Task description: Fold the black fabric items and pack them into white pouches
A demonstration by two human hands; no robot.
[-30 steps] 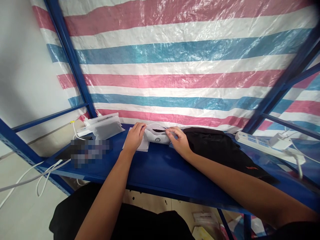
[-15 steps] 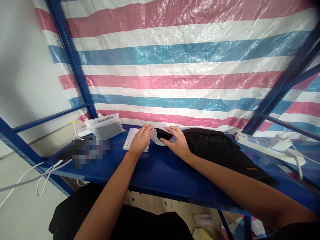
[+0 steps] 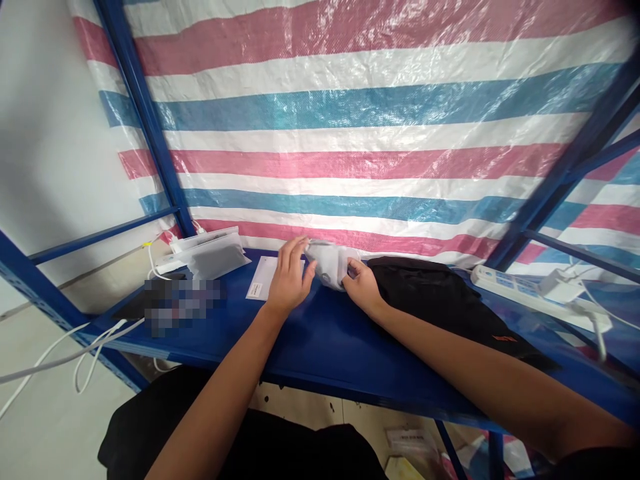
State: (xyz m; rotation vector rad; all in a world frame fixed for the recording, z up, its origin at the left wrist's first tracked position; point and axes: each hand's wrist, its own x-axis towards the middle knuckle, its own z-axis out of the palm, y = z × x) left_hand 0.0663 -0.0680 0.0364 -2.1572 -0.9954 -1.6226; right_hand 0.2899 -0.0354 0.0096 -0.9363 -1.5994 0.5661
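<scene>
A small frosted plastic bag [image 3: 327, 263] stands over the blue shelf between my hands. Something greyish shows through its side; what it is I cannot make out. The thumb and fingers of my right hand [image 3: 364, 288] pinch the bag's right edge. At its left end is my left hand [image 3: 291, 277], thumb spread away from the fingers and fingertips by the bag's upper corner. Partly behind my left hand lies a flat white packet [image 3: 260, 279] with a small label. Folded black cloth [image 3: 425, 287] with a small orange mark lies right of my right hand.
Several frosted bags [image 3: 220, 255] lean at the shelf's left back, near white cables and a dark flat object [image 3: 135, 300]. White power strips [image 3: 520, 288] with plugs lie at the right. Blue posts [image 3: 145, 120] and a striped plastic sheet [image 3: 350, 133] bound the shelf [image 3: 340, 347].
The bag's mouth faced me, held open with black inside; now the bag is turned with its side showing. My left fingers have spread, and my right hand has closed to a pinch.
</scene>
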